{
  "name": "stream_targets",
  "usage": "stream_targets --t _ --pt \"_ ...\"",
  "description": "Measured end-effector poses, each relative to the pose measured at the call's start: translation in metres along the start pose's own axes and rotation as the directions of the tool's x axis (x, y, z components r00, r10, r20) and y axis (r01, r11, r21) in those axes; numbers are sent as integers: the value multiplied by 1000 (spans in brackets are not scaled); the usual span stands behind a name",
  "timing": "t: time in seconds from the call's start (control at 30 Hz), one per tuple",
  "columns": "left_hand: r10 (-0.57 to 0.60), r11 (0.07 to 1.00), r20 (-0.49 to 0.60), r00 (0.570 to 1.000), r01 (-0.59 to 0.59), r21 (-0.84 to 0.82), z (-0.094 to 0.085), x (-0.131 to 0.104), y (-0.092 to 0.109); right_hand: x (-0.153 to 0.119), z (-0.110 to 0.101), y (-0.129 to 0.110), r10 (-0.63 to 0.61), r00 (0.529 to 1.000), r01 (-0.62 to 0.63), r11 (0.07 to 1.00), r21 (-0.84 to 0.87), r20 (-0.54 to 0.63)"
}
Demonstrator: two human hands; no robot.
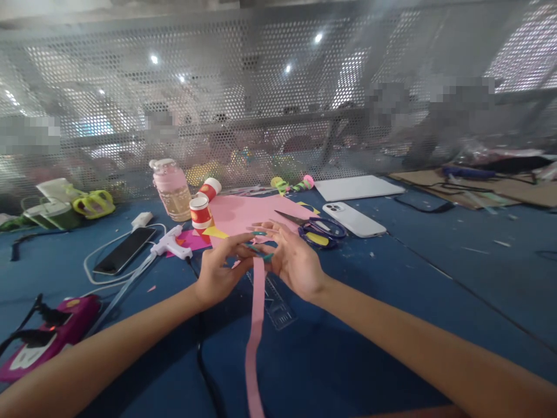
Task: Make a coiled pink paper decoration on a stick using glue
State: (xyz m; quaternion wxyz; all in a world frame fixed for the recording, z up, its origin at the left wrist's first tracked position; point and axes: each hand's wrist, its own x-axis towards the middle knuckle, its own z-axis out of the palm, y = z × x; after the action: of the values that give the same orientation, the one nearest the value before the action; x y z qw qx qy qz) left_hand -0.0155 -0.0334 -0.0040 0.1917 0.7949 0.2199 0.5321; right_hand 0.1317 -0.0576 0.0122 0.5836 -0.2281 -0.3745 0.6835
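A pink strip was pinched by left hand and right hand; slack toward the desk's near edge risked being snagged.

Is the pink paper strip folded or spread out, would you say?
The strip is spread out lengthwise, running from the fingers to the picture's bottom edge; its held end is hidden, so I cannot tell there.
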Motion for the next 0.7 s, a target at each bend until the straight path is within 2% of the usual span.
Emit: stream_targets --t 0.1,0.33,0.57,0.7 --pt "-75 997 -20 997 75 -1 2 -2 1 -1 1 1 -28 1000 28 1000 3 1" --pt "-25 1000 14 1000 25 4 0 -3 -2 0 0 -1 -43 999 43 999 19 8" --pt "-150 985 -56 987 144 -92 5 -5 1 -3 3 3 -130 990 133 990 -54 51" --pt "-208 965 -66 976 194 -175 8 -2 4 -4 3 5 -119 990 125 989 -75 73"
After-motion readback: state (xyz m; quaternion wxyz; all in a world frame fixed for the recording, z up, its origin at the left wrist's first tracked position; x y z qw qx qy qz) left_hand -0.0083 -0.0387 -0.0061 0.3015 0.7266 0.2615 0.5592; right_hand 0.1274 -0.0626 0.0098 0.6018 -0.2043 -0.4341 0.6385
